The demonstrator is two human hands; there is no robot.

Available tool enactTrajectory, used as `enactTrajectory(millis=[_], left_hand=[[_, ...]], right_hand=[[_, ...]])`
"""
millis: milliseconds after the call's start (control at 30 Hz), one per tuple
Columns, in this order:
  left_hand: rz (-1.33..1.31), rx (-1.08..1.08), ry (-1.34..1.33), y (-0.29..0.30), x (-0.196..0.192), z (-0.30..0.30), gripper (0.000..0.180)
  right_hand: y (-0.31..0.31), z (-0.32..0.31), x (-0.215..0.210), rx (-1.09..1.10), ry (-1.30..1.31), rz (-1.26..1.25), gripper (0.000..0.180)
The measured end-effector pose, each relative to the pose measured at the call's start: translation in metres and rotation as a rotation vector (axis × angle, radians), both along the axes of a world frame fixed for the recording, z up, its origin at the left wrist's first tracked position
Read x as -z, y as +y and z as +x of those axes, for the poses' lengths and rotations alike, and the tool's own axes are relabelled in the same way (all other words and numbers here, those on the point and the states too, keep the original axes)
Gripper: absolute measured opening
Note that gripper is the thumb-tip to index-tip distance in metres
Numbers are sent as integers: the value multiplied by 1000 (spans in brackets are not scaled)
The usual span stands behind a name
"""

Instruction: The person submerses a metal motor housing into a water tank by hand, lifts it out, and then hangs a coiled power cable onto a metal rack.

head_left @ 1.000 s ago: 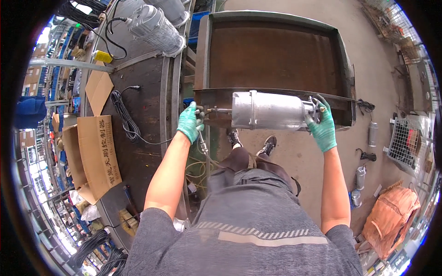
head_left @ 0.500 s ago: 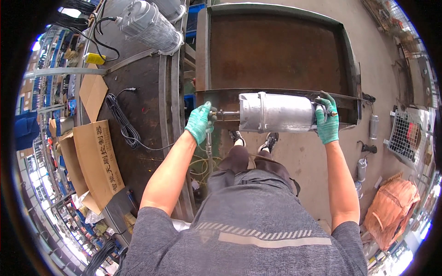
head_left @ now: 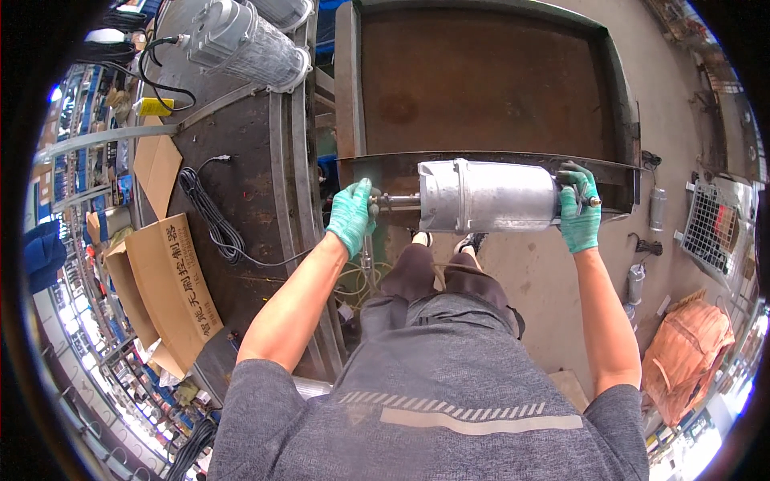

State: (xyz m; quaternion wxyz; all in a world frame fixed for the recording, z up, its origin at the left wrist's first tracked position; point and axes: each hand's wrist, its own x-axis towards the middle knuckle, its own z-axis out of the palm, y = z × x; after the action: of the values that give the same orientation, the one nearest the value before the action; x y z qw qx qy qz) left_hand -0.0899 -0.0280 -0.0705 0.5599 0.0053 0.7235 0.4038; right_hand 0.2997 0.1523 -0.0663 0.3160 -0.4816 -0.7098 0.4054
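Observation:
A silver cylindrical metal housing (head_left: 505, 196) with a clamp band (head_left: 462, 196) lies level in front of me, over the near edge of a steel tray. My left hand (head_left: 353, 215), in a green knit glove, is closed round the end of the metal rod (head_left: 398, 197) that sticks out of the housing's left end. My right hand (head_left: 579, 210), gloved alike, grips the fitting at the right end, where a brass tip (head_left: 594, 202) shows past the fingers. A thin metallic piece (head_left: 367, 258) hangs below my left hand; how it joins is hidden.
The rusty steel tray (head_left: 481, 88) has a raised rim. On the bench at left are a grey motor-like housing (head_left: 249, 48), a coiled black cable (head_left: 210, 215) and an open cardboard box (head_left: 164, 280). A wire crate (head_left: 710, 228) and an orange-brown sack (head_left: 686, 361) lie on the floor at right.
The view has shifted slightly. Housing and both hands sit a little further right in the picture, with the grips kept. My feet and legs have moved a little.

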Motion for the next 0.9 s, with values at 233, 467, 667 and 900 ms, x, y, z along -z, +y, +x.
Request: enactTrajectory(millis=[233, 467, 667, 900], left_hand=[[-21, -1, 24, 2, -4, 2, 28], [-14, -21, 32, 4, -7, 6, 27], [-16, -26, 51, 1, 0, 4, 29], [69, -35, 13, -6, 5, -3, 30]], right_hand=[[0, -2, -3, 0, -19, 26, 28], [-2, -3, 1, 39, 34, -3, 30], [1, -1, 4, -5, -3, 64, 28], [8, 1, 3, -38, -61, 157, 26]])
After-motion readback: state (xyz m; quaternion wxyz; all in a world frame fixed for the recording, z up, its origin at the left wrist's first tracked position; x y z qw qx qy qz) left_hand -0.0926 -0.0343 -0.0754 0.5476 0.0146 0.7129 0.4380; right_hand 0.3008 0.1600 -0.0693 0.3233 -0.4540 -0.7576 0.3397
